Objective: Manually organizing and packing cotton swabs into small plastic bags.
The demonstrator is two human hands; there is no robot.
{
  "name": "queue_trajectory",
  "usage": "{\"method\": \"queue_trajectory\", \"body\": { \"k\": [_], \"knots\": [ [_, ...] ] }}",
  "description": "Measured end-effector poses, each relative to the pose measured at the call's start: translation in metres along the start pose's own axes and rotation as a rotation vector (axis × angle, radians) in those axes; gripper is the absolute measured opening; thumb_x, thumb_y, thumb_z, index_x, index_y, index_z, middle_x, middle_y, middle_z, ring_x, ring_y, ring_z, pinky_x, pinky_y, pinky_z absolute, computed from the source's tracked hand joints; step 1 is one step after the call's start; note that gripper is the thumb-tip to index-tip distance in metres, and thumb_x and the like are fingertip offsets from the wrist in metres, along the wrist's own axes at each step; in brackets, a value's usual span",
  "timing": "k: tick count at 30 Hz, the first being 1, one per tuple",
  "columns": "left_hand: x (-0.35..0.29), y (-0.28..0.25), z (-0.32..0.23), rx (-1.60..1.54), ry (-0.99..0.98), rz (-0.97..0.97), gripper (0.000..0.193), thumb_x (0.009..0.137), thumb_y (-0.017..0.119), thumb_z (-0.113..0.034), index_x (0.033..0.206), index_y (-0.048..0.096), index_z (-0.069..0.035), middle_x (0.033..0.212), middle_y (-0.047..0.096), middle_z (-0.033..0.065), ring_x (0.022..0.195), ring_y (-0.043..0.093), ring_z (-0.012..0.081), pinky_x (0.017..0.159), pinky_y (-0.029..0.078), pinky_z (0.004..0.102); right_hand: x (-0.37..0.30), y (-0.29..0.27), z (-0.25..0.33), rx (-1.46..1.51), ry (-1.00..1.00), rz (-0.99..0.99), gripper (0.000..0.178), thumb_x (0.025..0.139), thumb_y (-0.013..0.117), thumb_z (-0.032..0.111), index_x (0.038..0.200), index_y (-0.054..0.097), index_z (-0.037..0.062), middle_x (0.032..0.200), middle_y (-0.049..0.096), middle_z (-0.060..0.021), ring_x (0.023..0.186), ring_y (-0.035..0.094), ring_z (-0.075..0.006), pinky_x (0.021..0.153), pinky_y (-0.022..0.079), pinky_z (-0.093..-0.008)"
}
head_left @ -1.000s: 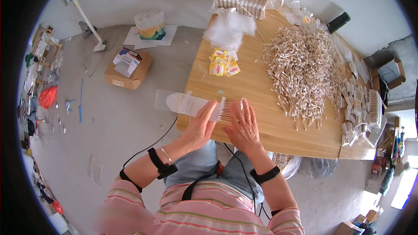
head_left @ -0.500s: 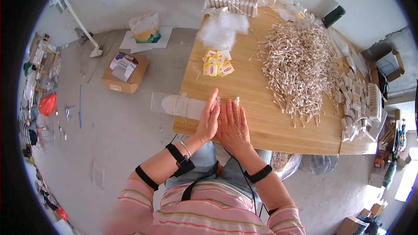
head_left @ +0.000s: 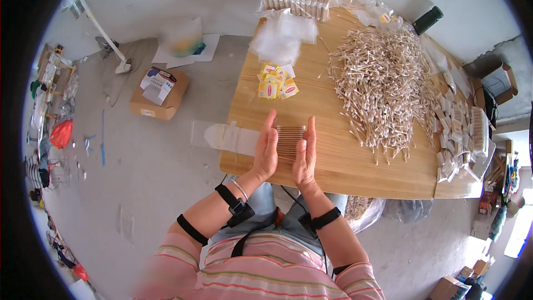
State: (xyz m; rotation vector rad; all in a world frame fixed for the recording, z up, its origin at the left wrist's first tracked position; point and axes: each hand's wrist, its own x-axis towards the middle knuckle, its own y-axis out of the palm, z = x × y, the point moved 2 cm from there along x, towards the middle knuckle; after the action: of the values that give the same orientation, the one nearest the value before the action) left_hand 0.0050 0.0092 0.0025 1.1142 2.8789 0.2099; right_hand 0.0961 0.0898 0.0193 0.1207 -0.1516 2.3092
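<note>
I'm seeing a swab row [head_left: 290, 140] lying near the front edge of the table [head_left: 344, 180], sticks running sideways btwn both palms. L hand [head_left: 266, 147] is standing on edge at the left ends, R hand [head_left: 305, 155] at the right; both are bracketing it flat & open, fingers straight, not curling round it. I'm not able to tell how hard they're pressing. Clear strip [head_left: 239, 140] is running left from L hand, overhanging the table. Yellow packets [head_left: 277, 82] are sitting farther back, w/ clear bags [head_left: 283, 36] behind; loose swab pile [head_left: 383, 89] is spreading off to the right
</note>
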Motion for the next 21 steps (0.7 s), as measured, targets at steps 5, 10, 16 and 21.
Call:
{"method": "queue_trajectory", "body": {
  "k": [5, 10, 16, 21],
  "knots": [
    [0.005, -0.008, -0.001, -0.130, -0.021, 0.006, 0.071, 0.101, 0.035, -0.048, 0.147, 0.020, 0.003, 0.151, 0.026, 0.0151, 0.140, 0.025, 0.0224, 0.115, 0.020, 0.0351, 0.009, -0.006, -0.009, 0.104, -0.010, -0.050, 0.069, 0.101, 0.034, 0.042, 0.148, 0.012, -0.0038, 0.155, 0.015, -0.0216, 0.144, 0.013, -0.0309, 0.116, 0.014, -0.0389],
    [0.009, -0.010, 0.003, -0.142, -0.007, 0.047, 0.071, 0.101, 0.034, -0.048, 0.147, 0.019, 0.004, 0.151, 0.026, 0.0149, 0.140, 0.025, 0.0227, 0.114, 0.021, 0.0354, 0.029, -0.005, -0.010, -0.009, -0.002, 0.001, 0.065, 0.102, 0.034, 0.042, 0.145, 0.025, -0.0056, 0.150, 0.029, -0.0230, 0.141, 0.024, -0.0328, 0.114, 0.020, -0.0384],
    [0.008, -0.009, -0.006, -0.111, -0.003, 0.088, 0.076, 0.099, 0.032, -0.053, 0.147, 0.020, 0.004, 0.150, 0.027, 0.0155, 0.138, 0.028, 0.0235, 0.113, 0.023, 0.0353, 0.018, 0.000, -0.004, -0.062, -0.001, 0.132, 0.065, 0.101, 0.034, 0.045, 0.140, 0.032, -0.0061, 0.141, 0.039, -0.0243, 0.136, 0.034, -0.0323, 0.111, 0.026, -0.0378],
    [0.002, -0.013, -0.010, -0.123, -0.027, 0.101, 0.082, 0.097, 0.033, -0.059, 0.147, 0.020, 0.005, 0.150, 0.027, 0.0163, 0.139, 0.027, 0.0233, 0.114, 0.021, 0.0348, 0.010, 0.000, -0.010, 0.074, -0.004, -0.038, 0.067, 0.100, 0.035, 0.046, 0.143, 0.027, -0.0060, 0.150, 0.028, -0.0213, 0.141, 0.024, -0.0297, 0.114, 0.020, -0.0383]
  ]
}}
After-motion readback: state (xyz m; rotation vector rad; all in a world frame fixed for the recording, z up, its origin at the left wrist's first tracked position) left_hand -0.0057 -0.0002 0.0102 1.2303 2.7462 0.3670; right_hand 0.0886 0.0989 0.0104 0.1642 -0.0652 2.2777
